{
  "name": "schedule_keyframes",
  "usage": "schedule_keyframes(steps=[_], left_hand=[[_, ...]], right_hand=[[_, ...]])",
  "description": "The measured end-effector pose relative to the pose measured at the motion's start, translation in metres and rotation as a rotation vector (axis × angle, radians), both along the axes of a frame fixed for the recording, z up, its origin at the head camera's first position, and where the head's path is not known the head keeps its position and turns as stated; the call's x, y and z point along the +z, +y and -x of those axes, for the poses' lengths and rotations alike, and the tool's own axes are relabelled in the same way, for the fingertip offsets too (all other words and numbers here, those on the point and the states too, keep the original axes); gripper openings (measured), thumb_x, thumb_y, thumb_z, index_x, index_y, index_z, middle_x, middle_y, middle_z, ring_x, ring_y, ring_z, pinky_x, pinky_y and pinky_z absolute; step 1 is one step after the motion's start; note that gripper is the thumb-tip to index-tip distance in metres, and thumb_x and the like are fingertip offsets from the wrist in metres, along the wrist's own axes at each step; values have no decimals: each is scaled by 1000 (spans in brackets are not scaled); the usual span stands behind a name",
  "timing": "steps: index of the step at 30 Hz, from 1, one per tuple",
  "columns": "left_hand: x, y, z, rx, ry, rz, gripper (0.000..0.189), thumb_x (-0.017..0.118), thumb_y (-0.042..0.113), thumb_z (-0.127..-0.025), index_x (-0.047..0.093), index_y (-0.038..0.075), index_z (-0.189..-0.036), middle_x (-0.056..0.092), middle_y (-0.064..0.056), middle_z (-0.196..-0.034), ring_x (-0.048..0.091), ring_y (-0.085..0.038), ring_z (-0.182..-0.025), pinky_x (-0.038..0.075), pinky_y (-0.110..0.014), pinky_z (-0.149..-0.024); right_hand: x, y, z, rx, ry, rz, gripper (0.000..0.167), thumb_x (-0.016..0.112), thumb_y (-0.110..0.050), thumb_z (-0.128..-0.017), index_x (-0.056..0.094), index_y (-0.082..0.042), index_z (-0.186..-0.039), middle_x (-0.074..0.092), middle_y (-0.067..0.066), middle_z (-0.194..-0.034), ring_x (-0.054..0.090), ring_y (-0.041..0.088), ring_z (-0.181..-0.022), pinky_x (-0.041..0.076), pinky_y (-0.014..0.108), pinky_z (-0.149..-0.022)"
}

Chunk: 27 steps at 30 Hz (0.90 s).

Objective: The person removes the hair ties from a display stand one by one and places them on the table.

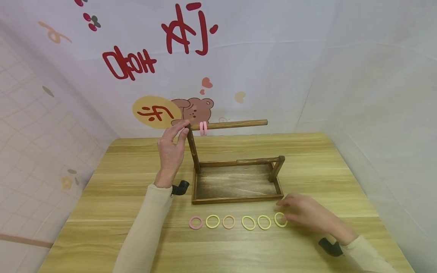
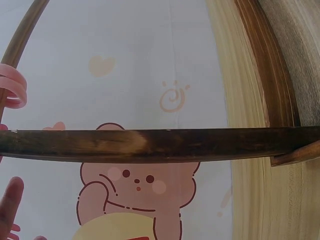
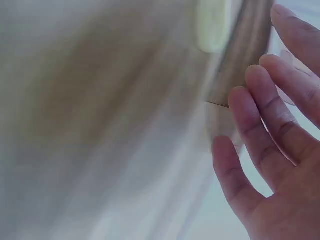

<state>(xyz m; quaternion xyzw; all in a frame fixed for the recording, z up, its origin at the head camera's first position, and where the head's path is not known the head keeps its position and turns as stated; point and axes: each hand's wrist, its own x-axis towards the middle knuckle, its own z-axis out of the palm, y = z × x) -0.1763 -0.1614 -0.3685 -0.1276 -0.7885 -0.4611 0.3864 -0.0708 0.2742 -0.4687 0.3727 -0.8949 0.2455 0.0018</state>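
A brown wooden stand (image 1: 194, 151) has a tall post and a rod (image 1: 239, 124) reaching right, with two pink rings (image 1: 203, 129) hanging near the post. My left hand (image 1: 172, 149) touches the top of the post with nearly straight fingers; in the left wrist view a finger (image 2: 9, 207) shows just beside the post. Blurred, my right hand (image 1: 308, 214) is over the table by the rightmost yellow ring (image 1: 276, 224), overlapping its edge. The right wrist view shows its fingers (image 3: 280, 125) loosely extended, holding nothing visible.
Along the table's front lie a pink ring (image 1: 196, 228), a peach ring (image 1: 228, 228) and several yellow rings (image 1: 212, 227) in a row. Behind them sits the stand's shallow tray base (image 1: 235, 200), with a low bar (image 1: 256, 161). A printed cloth (image 1: 266, 68) hangs behind the table.
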Motion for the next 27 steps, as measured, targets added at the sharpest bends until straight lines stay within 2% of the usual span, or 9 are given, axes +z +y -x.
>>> schedule_keyframes(steps=[3,8,10,12,15,17,23,27], left_hand=[[1,-1,0,-4,-4,-2,26,69,14,-100,76,5,-124,74,-10,-124,68,-31,-111,52,-50,-98],[1,-2,0,-14,-8,-1,26,69,13,-100,75,4,-124,74,-11,-123,68,-32,-111,52,-50,-99],[2,-2,0,-16,-15,-6,26,69,13,-100,76,4,-123,74,-11,-124,67,-33,-112,51,-50,-100],[2,-2,-1,-15,-23,-6,26,69,14,-101,76,4,-123,74,-11,-124,67,-32,-112,51,-50,-100],[2,-2,-1,-15,-24,1,26,69,14,-101,75,4,-124,74,-11,-125,67,-32,-113,51,-49,-100],[1,-2,0,-15,-18,13,26,68,15,-101,75,4,-124,74,-11,-125,67,-31,-113,52,-49,-100],[0,-2,0,-15,-1,17,26,69,14,-100,76,5,-124,74,-11,-123,68,-32,-112,52,-51,-99],[0,-2,0,-13,2,11,26,70,13,-99,76,5,-123,74,-10,-123,68,-32,-113,52,-52,-99]], right_hand=[[12,-3,4,-46,-2,11,32,85,-19,-87,74,-14,-117,74,-7,-110,70,15,-100,60,40,-85],[38,-9,11,-116,-31,40,34,81,-23,-91,73,-18,-124,73,-8,-121,69,22,-115,57,46,-93],[46,-12,14,-112,6,66,34,82,-22,-91,73,-18,-124,73,-8,-122,69,22,-115,57,41,-93],[53,-16,17,-99,53,97,35,82,-19,-90,73,-19,-124,74,-9,-121,70,20,-113,56,31,-94],[62,-22,22,-81,98,160,39,84,-12,-87,74,-19,-124,74,-10,-120,70,17,-110,49,15,-95],[68,-27,26,-79,111,203,42,85,-8,-85,74,-19,-124,74,-9,-119,70,15,-110,45,9,-96],[84,-44,37,-59,169,317,48,87,0,-79,75,-19,-122,75,-5,-118,70,11,-108,45,10,-95],[93,-56,42,-46,187,347,49,86,3,-79,75,-17,-122,75,-3,-119,69,9,-103,47,11,-92]])
